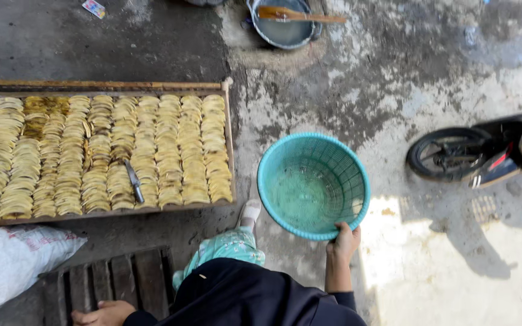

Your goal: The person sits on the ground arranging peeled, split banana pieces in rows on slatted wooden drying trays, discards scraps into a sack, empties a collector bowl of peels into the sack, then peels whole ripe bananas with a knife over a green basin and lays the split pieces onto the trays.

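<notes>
My right hand (pixel 344 241) grips the near rim of an empty teal plastic basket (pixel 309 181), held above the concrete ground. My left hand (pixel 104 314) rests flat on a dark slatted wooden rack (pixel 128 281) at the bottom left, fingers together, holding nothing. To the left lies a bamboo-framed drying tray (pixel 228 130) covered with rows of yellow slices (pixel 170 151). A knife (pixel 134 181) lies on the slices. My leg in teal trousers and a white sock (pixel 250 212) stretches toward the tray's corner.
A white sack (pixel 13 259) lies at the left edge. A metal pan (pixel 285 27) with a wooden spatula sits at the top. A parked motorbike's wheel (pixel 448 154) stands at the right, on wet, stained concrete.
</notes>
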### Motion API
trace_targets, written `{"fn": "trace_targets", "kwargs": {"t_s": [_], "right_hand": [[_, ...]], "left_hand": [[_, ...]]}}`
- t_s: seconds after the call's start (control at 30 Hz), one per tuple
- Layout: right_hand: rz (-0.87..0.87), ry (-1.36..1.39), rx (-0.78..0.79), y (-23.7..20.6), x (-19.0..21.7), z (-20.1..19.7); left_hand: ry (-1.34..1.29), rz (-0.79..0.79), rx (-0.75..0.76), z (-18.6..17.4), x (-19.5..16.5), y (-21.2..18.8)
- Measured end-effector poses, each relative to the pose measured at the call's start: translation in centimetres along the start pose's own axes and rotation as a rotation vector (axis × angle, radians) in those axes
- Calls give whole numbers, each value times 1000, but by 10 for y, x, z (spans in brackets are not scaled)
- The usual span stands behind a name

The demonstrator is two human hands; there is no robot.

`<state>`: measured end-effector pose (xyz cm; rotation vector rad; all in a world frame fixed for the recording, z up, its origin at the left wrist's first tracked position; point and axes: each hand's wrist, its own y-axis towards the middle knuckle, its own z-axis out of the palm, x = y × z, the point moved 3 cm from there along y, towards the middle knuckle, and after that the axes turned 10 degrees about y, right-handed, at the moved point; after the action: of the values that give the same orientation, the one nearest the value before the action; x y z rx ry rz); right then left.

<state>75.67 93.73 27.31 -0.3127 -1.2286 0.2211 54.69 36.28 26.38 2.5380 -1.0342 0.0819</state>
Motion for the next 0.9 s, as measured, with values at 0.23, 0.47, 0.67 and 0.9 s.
{"fn": "trace_targets", "kwargs": {"t_s": [0.23,0.47,0.67,0.9], "right_hand": [[-65,-40,285,97,26,123],[-85,-121,458,182,22,249],[4,-208,620,267,-17,394],[65,-237,965,360,-44,592]], "left_hand": [[-802,555,433,-75,-278,-53],[-940,743,113,-134,-446,-118],[-808,233,227,-100,-476,-128],[39,-718,136,-78,-444,-115]]}}
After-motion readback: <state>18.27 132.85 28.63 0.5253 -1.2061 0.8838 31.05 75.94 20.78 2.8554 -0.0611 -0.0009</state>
